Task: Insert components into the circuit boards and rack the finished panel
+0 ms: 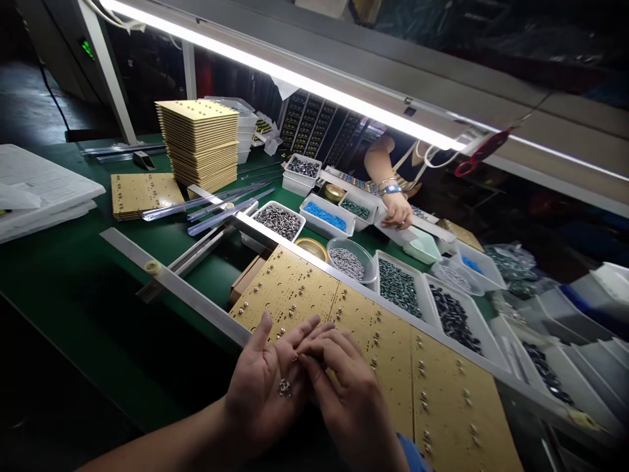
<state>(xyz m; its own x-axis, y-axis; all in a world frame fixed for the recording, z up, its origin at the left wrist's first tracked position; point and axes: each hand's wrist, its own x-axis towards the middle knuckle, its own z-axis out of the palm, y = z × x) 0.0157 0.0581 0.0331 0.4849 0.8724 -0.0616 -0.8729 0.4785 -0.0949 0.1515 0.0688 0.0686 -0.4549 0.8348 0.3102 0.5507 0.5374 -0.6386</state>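
Observation:
My left hand (265,380) is palm up with its fingers stretched out. A little heap of small shiny metal parts (284,388) lies in its palm. My right hand (346,387) is closed in a pinch over the left fingers, with a tiny metal part (295,358) at its fingertips; its exact kind is too small to tell. Beneath and beyond both hands is a row of tan perforated circuit boards (289,282), held in a metal rail frame (196,301). Similar shiny parts stand in pairs on these boards. Both hands cover part of the nearest boards.
Behind the rail stand trays of metal parts (278,221), blue components (324,215), green components (399,288) and black components (455,318). A tall board stack (199,144) rises at back left. Another person's hand (397,211) reaches among the far trays. A lamp (295,75) hangs overhead.

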